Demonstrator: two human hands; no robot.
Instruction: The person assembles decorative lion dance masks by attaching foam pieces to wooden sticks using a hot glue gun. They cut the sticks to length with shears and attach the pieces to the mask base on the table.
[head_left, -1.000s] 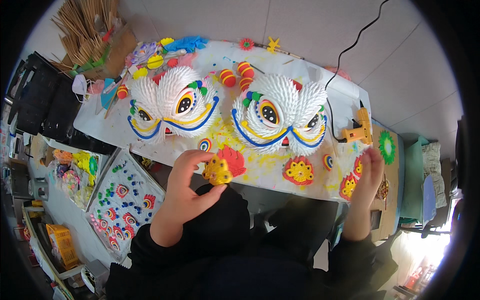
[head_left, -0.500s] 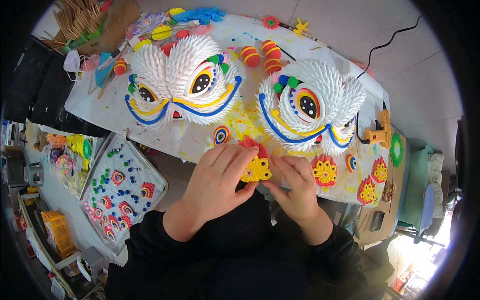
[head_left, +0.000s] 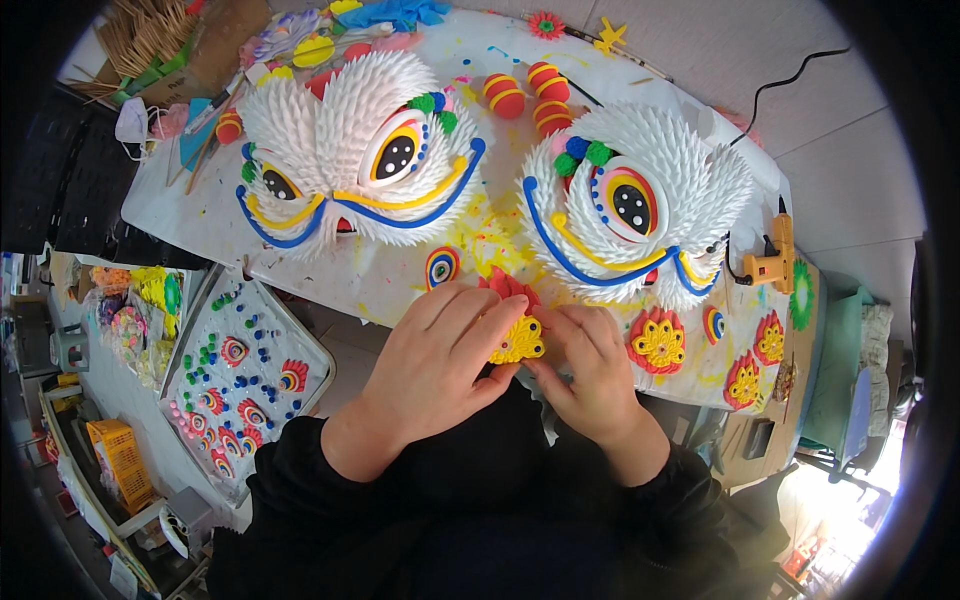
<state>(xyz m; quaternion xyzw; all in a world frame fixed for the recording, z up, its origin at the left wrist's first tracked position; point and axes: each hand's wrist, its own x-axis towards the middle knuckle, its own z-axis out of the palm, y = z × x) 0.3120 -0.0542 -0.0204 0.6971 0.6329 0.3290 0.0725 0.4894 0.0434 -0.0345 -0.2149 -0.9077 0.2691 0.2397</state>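
Holding the yellow ornament (head_left: pixel 518 345) with left fingers (head_left: pixel 494 322), right fingers (head_left: pixel 570 338) alongside.

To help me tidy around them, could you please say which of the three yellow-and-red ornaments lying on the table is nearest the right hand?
The leftmost ornament, just beside the right hand; the upper-right one and lower-right one lie farther away.

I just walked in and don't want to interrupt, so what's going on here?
A person holds a yellow ornament in the left hand, with the right hand at its right side. A red piece shows just beyond it; whether they are joined is unclear. Two white masks sit on the table. Three red-and-yellow pieces lie right of the hands, with a glue gun nearby.
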